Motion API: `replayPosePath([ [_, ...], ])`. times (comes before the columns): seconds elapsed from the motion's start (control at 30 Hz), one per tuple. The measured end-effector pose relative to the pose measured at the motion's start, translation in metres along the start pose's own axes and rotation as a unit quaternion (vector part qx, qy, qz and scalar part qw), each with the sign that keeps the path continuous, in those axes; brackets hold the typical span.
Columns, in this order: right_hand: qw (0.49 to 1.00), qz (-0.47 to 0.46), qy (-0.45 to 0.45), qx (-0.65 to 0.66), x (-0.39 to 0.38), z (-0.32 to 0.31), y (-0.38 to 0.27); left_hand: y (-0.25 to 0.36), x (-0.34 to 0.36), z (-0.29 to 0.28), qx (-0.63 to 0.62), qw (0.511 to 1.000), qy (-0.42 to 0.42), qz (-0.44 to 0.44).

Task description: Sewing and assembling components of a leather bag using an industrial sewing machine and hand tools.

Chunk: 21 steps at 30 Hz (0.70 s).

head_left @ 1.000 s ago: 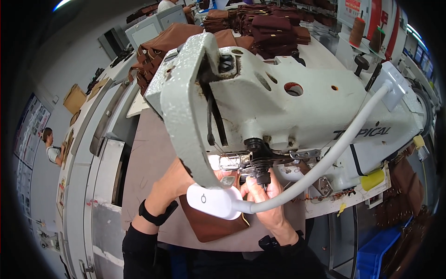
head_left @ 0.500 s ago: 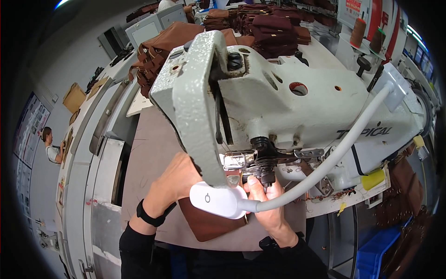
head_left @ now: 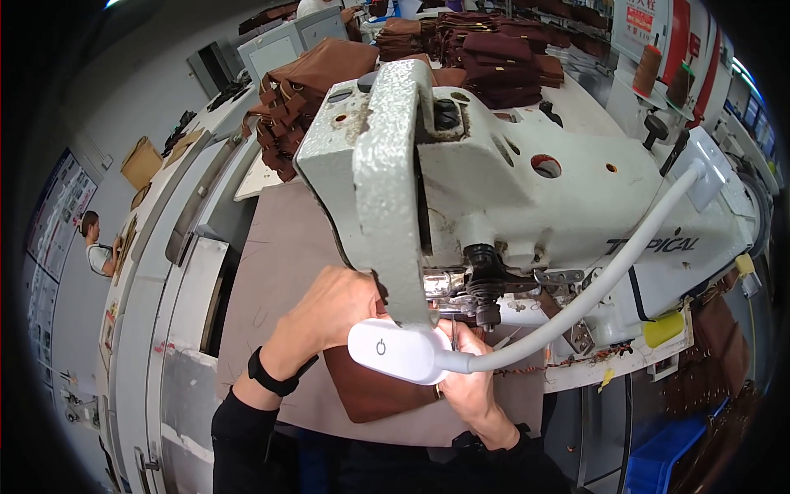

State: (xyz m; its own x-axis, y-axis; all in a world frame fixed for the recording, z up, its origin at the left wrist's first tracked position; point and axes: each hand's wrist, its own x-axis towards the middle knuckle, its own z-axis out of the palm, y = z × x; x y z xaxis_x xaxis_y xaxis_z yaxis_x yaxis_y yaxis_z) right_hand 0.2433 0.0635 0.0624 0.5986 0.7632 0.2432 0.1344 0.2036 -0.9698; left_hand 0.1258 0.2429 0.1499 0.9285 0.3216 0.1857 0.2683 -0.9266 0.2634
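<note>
A large grey-white sewing machine (head_left: 494, 173) fills the middle of the view. My left hand (head_left: 329, 317) rests on a brown leather piece (head_left: 370, 395) just left of the machine head, its fingers hidden behind the machine. My right hand (head_left: 469, 383) holds the same brown piece below the needle bar (head_left: 485, 284), partly hidden by a white lamp head (head_left: 395, 350) on a bendy white arm (head_left: 601, 280). A black band sits on my left wrist (head_left: 267, 375).
Stacks of brown leather pieces (head_left: 494, 49) lie on the table beyond the machine, and more brown pieces (head_left: 304, 90) at the back left. A blue bin (head_left: 666, 457) stands low right. A person (head_left: 95, 247) stands far left by cardboard boxes (head_left: 141, 162).
The view has shifted so the machine head sits further right and closer. My hands stay at the needle, and the brown piece has barely moved.
</note>
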Motion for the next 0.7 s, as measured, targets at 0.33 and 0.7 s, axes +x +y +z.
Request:
replayPosePath([
  [0.33, 1.000, -0.023, -0.011, 0.013, 0.002, 0.000, 0.009, -0.013, -0.003, 0.010, 0.009, 0.999, 0.018, 0.030],
  [0.7, 0.999, -0.023, -0.022, 0.033, 0.003, -0.002, 0.014, -0.019, -0.004, 0.013, 0.017, 1.000, 0.011, -0.011],
])
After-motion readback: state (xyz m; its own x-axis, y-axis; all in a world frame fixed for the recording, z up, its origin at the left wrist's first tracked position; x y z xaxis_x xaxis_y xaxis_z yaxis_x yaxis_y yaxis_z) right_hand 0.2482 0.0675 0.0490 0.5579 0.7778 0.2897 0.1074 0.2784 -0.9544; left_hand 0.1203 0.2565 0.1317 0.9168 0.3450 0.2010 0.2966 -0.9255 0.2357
